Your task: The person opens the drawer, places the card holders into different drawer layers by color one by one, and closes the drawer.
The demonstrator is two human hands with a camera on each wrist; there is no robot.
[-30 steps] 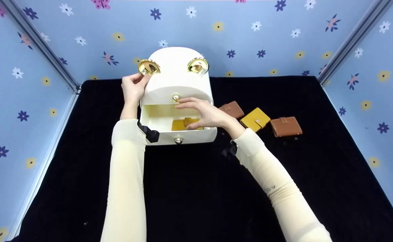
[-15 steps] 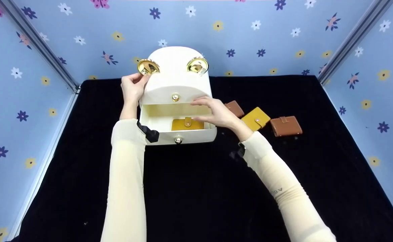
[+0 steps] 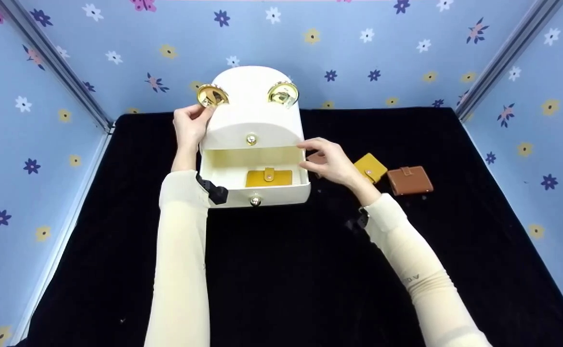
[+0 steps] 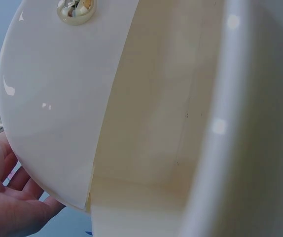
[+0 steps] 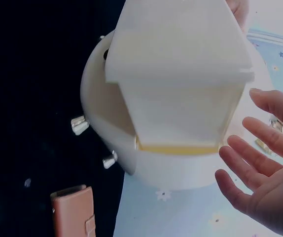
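A white rounded drawer box [image 3: 255,113] stands at the back, with two gold bowl-shaped pieces [image 3: 282,95] on top and its lower drawer [image 3: 281,195] pulled out. Inside that drawer lies a yellow wallet [image 3: 268,178] with a snap tab. My left hand [image 3: 190,127] touches the box's left side, just below one gold piece; in the left wrist view its fingers [image 4: 23,185] lie along the white side. Just right of the drawer, my right hand [image 3: 332,161] holds nothing, its fingers spread and lightly bent in the right wrist view. It partly covers a brown wallet [image 3: 316,159].
To the right on the black cloth [image 3: 281,279] lie another yellow wallet [image 3: 371,167] and a brown wallet [image 3: 410,180]. Gold knobs [image 3: 255,201] stick out from the drawer fronts. Blue flowered walls [image 3: 358,58] enclose the back and sides.
My right hand has moved right, from over the open drawer to beside it, uncovering the yellow wallet inside. The left hand and the box have stayed in place.
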